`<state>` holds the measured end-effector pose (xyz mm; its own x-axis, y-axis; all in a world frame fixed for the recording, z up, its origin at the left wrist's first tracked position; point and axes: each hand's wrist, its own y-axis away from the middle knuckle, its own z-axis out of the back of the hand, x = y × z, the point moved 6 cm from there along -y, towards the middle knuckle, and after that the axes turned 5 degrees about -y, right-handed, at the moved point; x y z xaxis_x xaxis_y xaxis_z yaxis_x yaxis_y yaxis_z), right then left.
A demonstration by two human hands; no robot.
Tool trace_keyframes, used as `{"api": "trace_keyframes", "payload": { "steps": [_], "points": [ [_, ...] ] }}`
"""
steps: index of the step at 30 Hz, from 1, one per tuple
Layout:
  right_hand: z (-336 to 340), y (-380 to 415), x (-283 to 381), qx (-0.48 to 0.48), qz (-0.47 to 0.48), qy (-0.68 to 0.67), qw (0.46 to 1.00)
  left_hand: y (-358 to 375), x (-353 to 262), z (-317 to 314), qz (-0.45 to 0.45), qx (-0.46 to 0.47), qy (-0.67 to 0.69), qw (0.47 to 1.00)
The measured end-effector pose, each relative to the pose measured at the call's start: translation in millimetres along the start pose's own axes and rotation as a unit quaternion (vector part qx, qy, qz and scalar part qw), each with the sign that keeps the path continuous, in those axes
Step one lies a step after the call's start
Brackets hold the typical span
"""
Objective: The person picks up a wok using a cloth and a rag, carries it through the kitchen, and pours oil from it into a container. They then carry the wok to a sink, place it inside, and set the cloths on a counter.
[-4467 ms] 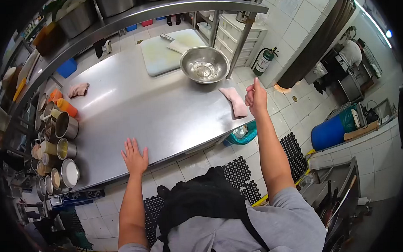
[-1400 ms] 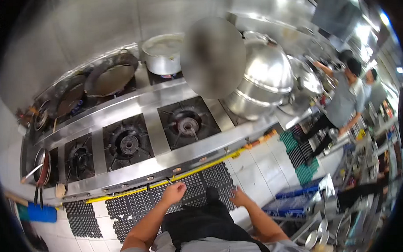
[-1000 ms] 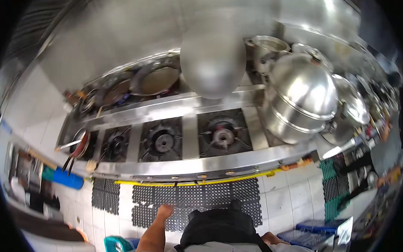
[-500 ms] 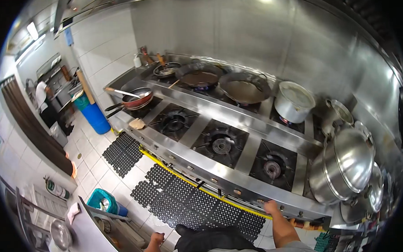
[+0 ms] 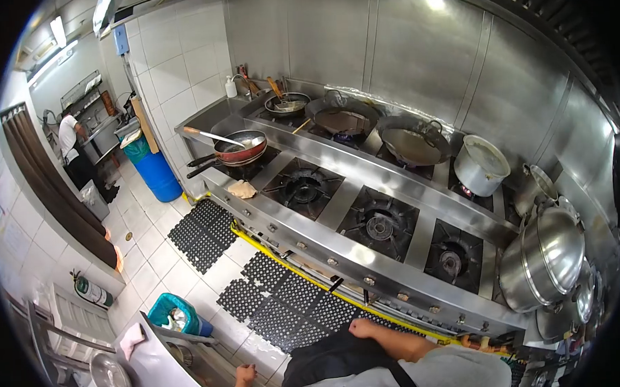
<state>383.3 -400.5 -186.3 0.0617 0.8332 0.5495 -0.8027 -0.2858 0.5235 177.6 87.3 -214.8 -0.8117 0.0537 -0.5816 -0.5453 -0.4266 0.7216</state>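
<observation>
My right hand (image 5: 362, 328) is closed in front of the black apron (image 5: 322, 357), near the front of the stove (image 5: 312, 241); I cannot make out anything in it. Low in the view, my left hand (image 5: 246, 374) has its fingers curled, and nothing shows in it. On the stove's left end sits a red pan (image 5: 241, 152) with a ladle (image 5: 216, 135) across it. A tan cloth (image 5: 242, 190) lies on the front edge beside it. Two woks, the left one (image 5: 341, 117) and the right one (image 5: 415, 143), hold dark liquid on the back row.
A large pot (image 5: 482, 167) and a big steamer (image 5: 544, 257) stand at the right. Black mats (image 5: 280, 304) cover the tiles. A lined bin (image 5: 174, 314) is behind a counter (image 5: 141, 356). A blue barrel (image 5: 156, 177) stands left. Another person (image 5: 71, 137) is at a far sink.
My right hand has moved away from the stove knobs toward the apron. My left hand is slightly lower. The view has turned, so the stove sits further right.
</observation>
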Motion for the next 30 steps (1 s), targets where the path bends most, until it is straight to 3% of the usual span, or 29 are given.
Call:
{"api": "trace_keyframes", "payload": {
  "steps": [1, 3, 4, 7, 8, 10, 11, 12, 14, 17, 19, 21, 23, 26, 29, 30],
  "points": [
    [0.7, -22.9, -11.4, 0.008, 0.014, -0.030, 0.999, -0.3, 0.9, 4.0, 0.002, 0.001, -0.007, 1.000],
    [22.9, -45.8, -11.2, -0.024, 0.003, 0.044, 0.999, -5.5, 6.7, 9.1, 0.026, 0.003, -0.021, 0.999],
    [44.5, -33.2, 1.4, 0.034, -0.102, 0.002, 0.994, -15.3, 17.4, 9.3, 0.045, 0.003, -0.002, 0.999],
    [60.5, -44.7, 3.4, 0.030, -0.079, 0.035, 0.996, -22.7, 32.0, 3.5, 0.082, 0.044, 0.049, 0.994],
    [57.8, -52.9, -5.0, 0.034, -0.078, 0.035, 0.996, -15.5, 29.3, -0.1, 0.103, -0.006, 0.097, 0.990],
    [41.8, -76.7, -11.1, 0.045, 0.053, 0.219, 0.973, -13.2, 23.0, -6.0, 0.102, -0.002, 0.113, 0.988],
    [43.7, -84.6, -7.1, 0.049, 0.058, 0.217, 0.973, -13.5, 18.3, -9.4, 0.098, 0.003, 0.129, 0.987],
    [45.1, -91.0, -7.3, 0.085, 0.008, 0.191, 0.978, -7.5, 3.7, -4.9, 0.055, 0.002, 0.002, 0.998],
    [42.5, -118.3, -5.0, 0.173, -0.065, 0.166, 0.969, 0.6, -20.8, -3.3, 0.036, -0.001, -0.016, 0.999],
    [57.1, -164.8, 23.2, 0.142, -0.048, 0.076, 0.986, 6.2, -59.9, 2.5, 0.035, -0.008, -0.021, 0.999],
    [61.1, -208.0, 42.1, 0.128, -0.030, 0.075, 0.988, -0.1, -88.3, 8.9, 0.041, -0.019, -0.021, 0.999],
    [66.1, -249.0, 63.2, 0.093, 0.022, -0.008, 0.995, -12.6, -119.7, 17.0, 0.051, -0.040, -0.011, 0.998],
    [83.2, -269.4, 100.7, 0.115, 0.045, -0.011, 0.992, -32.9, -150.1, 29.4, 0.064, -0.071, 0.014, 0.995],
    [99.1, -279.2, 156.3, 0.176, 0.082, -0.024, 0.981, -66.1, -192.3, 41.4, 0.071, -0.109, 0.066, 0.989],
    [88.0, -291.7, 197.9, 0.250, 0.137, -0.060, 0.957, -105.6, -227.5, 42.8, -0.029, -0.103, 0.069, 0.992],
    [81.3, -291.6, 212.5, 0.292, 0.171, -0.083, 0.937, -111.5, -236.4, 41.7, -0.024, -0.082, 0.053, 0.995]
  ]
}}
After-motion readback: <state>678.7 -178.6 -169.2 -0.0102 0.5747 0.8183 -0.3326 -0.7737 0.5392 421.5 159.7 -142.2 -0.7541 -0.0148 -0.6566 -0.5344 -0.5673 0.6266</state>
